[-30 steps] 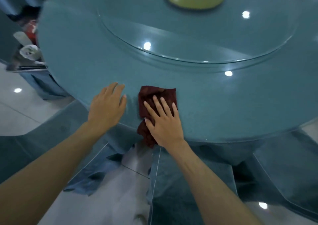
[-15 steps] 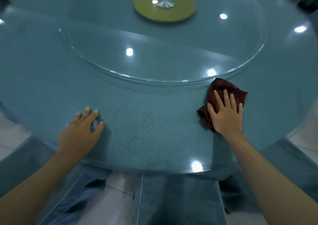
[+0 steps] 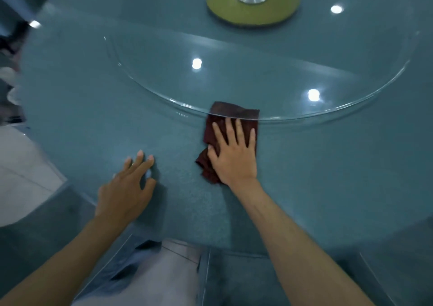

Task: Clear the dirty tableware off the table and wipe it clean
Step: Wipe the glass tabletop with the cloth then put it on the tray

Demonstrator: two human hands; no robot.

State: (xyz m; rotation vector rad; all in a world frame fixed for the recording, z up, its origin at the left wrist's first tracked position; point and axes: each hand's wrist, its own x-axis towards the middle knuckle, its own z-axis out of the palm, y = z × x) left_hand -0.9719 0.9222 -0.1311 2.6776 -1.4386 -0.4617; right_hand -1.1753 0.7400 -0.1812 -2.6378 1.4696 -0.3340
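Our right hand (image 3: 234,158) presses flat, fingers straight and spread, on the dark red cloth (image 3: 208,132), whose far edge sits under the near rim of the glass turntable (image 3: 150,91). Our left hand (image 3: 126,188) rests open on the counter (image 3: 82,123), holding nothing, well short of that rim.

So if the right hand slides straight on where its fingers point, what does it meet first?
Probably the turntable rim, just beyond the right hand; the cloth seems to reach under it.
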